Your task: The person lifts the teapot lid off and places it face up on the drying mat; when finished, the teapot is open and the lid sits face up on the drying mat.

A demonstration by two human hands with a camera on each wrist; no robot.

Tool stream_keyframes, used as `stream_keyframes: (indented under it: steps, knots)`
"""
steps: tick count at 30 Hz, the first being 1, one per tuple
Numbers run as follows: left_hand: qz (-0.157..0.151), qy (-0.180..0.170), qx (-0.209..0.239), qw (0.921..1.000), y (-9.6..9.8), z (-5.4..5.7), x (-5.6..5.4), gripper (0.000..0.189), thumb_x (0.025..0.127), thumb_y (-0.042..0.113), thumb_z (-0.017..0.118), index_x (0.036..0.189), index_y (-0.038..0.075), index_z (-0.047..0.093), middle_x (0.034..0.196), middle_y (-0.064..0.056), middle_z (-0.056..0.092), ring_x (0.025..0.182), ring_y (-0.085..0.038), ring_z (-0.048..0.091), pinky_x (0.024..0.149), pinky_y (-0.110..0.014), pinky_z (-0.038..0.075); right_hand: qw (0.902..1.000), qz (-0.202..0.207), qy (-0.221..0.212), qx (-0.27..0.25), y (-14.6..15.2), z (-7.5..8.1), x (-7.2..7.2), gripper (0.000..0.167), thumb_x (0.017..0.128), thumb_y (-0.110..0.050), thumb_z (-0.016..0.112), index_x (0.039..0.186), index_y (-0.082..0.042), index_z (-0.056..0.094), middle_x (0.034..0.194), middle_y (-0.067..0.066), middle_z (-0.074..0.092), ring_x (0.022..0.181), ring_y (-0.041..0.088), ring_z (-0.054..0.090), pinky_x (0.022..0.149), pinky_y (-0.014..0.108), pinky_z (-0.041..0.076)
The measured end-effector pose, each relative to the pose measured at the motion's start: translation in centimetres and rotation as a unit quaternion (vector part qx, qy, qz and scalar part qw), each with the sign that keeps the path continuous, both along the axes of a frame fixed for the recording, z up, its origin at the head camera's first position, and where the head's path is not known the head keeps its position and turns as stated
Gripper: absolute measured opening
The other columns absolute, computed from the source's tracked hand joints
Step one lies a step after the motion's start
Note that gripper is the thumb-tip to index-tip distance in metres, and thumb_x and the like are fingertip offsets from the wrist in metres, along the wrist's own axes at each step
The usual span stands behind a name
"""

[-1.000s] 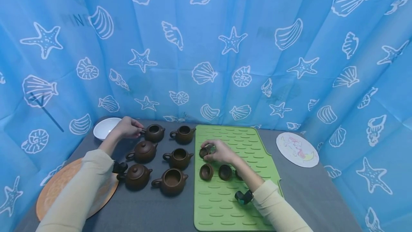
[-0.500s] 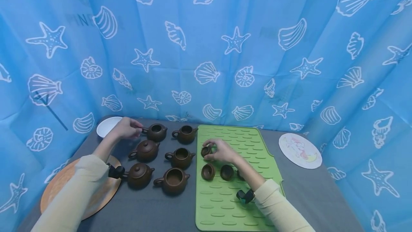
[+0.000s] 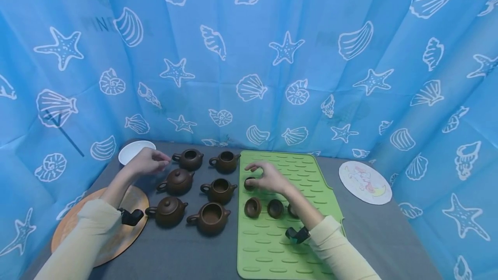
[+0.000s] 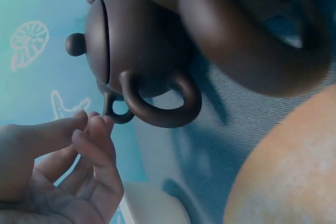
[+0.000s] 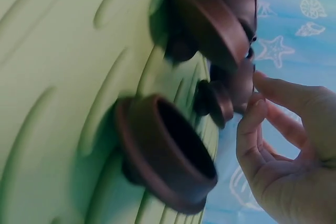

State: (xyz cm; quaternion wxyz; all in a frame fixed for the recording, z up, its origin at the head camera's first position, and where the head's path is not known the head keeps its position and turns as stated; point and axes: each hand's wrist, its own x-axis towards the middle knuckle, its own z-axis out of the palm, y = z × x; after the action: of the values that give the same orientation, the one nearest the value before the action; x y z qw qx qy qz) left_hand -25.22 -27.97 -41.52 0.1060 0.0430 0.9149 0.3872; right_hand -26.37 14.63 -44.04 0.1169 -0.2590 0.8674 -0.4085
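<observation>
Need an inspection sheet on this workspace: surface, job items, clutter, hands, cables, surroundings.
Surface: gray table, green mat lying on it.
Job items: six brown teapots in two columns left of the mat; two lidded teapots, four open teapots; four lids on the mat, one partly hidden by the right arm.
Clutter: white bowl back left, round orange-brown board front left, white disc with a pink drawing at right.
Left hand: beside the back-left teapot's handle.
Right hand: at the rearmost lid; contact unclear.
Cables: nothing seen.
Surroundings: blue shell-print curtain.
</observation>
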Motion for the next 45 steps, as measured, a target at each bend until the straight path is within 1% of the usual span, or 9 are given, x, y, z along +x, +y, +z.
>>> stream_keyframes:
  steps: [4, 9, 11, 15, 18, 21, 27, 37, 45]
  knots:
    - [-0.006, -0.007, 0.002, 1.0000, -0.5, -0.3, 0.9, 0.032, 0.110, 0.014, 0.061, 0.131, -0.008, 0.070, 0.121, -0.029, 0.074, 0.101, -0.031, 0.074, 0.081, -0.037, 0.065, 0.9999, 0.001, -0.001, -0.014, -0.9, 0.6, 0.6, 0.042, 0.099, -0.011, 0.078, 0.137, 0.003, 0.067, 0.138, 0.035, 0.065, 0.053, 0.019, 0.062, 0.058, 0.025, 0.056]
    - [-0.014, -0.007, 0.009, 0.9998, -0.9, -0.6, 2.1, 0.031, 0.109, 0.013, 0.063, 0.129, -0.009, 0.071, 0.120, -0.029, 0.075, 0.096, -0.027, 0.073, 0.077, -0.035, 0.062, 0.9991, 0.005, -0.010, -0.040, -2.4, 1.5, 1.3, 0.038, 0.099, -0.012, 0.078, 0.135, -0.002, 0.069, 0.137, 0.032, 0.067, 0.074, 0.049, 0.074, 0.062, 0.030, 0.061]
    - [-0.019, -0.006, 0.009, 0.9998, -1.0, -0.7, 2.6, 0.029, 0.108, 0.012, 0.064, 0.126, -0.009, 0.072, 0.117, -0.027, 0.076, 0.095, -0.025, 0.072, 0.077, -0.034, 0.061, 0.9988, 0.010, -0.015, -0.046, -3.2, 1.8, 1.4, 0.038, 0.100, -0.012, 0.078, 0.135, -0.002, 0.069, 0.137, 0.031, 0.067, 0.077, 0.053, 0.073, 0.061, 0.034, 0.061]
    - [-0.025, -0.011, 0.005, 0.9996, -1.1, -1.0, 3.6, 0.024, 0.106, 0.012, 0.066, 0.120, -0.006, 0.075, 0.112, -0.023, 0.077, 0.093, -0.024, 0.070, 0.077, -0.035, 0.060, 0.9975, 0.031, -0.019, -0.061, -5.1, 2.3, 1.6, 0.035, 0.099, -0.011, 0.078, 0.133, -0.002, 0.070, 0.133, 0.030, 0.067, 0.066, 0.039, 0.070, 0.059, 0.037, 0.061]
    - [-0.020, -0.017, -0.005, 0.9996, -1.2, -1.1, 4.2, 0.022, 0.105, 0.012, 0.068, 0.118, -0.004, 0.076, 0.110, -0.020, 0.077, 0.093, -0.026, 0.070, 0.077, -0.037, 0.060, 0.9959, 0.054, -0.016, -0.071, -6.9, 2.8, 1.7, 0.032, 0.100, -0.010, 0.077, 0.131, -0.002, 0.071, 0.128, 0.027, 0.069, 0.068, 0.022, 0.070, 0.064, 0.042, 0.065]
    - [-0.012, -0.020, -0.007, 0.9997, -1.4, -1.4, 4.5, 0.022, 0.104, 0.012, 0.070, 0.119, -0.004, 0.076, 0.110, -0.019, 0.076, 0.094, -0.025, 0.070, 0.076, -0.036, 0.060, 0.9942, 0.072, -0.012, -0.079, -8.6, 3.1, 1.7, 0.032, 0.101, -0.010, 0.076, 0.131, -0.002, 0.071, 0.125, 0.023, 0.072, 0.073, 0.017, 0.073, 0.067, 0.041, 0.067]
    - [-0.004, -0.016, 0.004, 0.9999, -1.5, -2.2, 4.5, 0.021, 0.102, 0.009, 0.071, 0.117, -0.005, 0.076, 0.106, -0.018, 0.076, 0.090, -0.022, 0.067, 0.074, -0.035, 0.058, 0.9919, 0.090, -0.013, -0.088, -11.7, 3.3, 1.3, 0.030, 0.102, -0.011, 0.075, 0.130, -0.004, 0.072, 0.122, 0.019, 0.073, 0.071, 0.020, 0.074, 0.070, 0.038, 0.067]
    - [0.006, 0.005, 0.004, 1.0000, -1.6, -2.9, 4.7, 0.021, 0.104, 0.012, 0.071, 0.116, -0.003, 0.077, 0.106, -0.016, 0.076, 0.091, -0.022, 0.069, 0.075, -0.037, 0.062, 0.9862, 0.083, -0.087, -0.113, -16.6, 2.6, 0.5, 0.029, 0.101, -0.009, 0.076, 0.128, 0.003, 0.073, 0.103, 0.014, 0.074, 0.072, 0.011, 0.070, 0.068, 0.029, 0.066]
    - [0.010, 0.009, 0.021, 0.9997, -1.7, -3.2, 4.9, 0.022, 0.105, 0.013, 0.070, 0.118, -0.003, 0.077, 0.107, -0.017, 0.075, 0.094, -0.023, 0.069, 0.078, -0.041, 0.065, 0.9808, 0.032, -0.146, -0.125, -19.5, 1.5, 0.1, 0.024, 0.102, -0.005, 0.073, 0.124, 0.005, 0.072, 0.087, 0.004, 0.067, 0.067, 0.011, 0.068, 0.082, 0.047, 0.069]
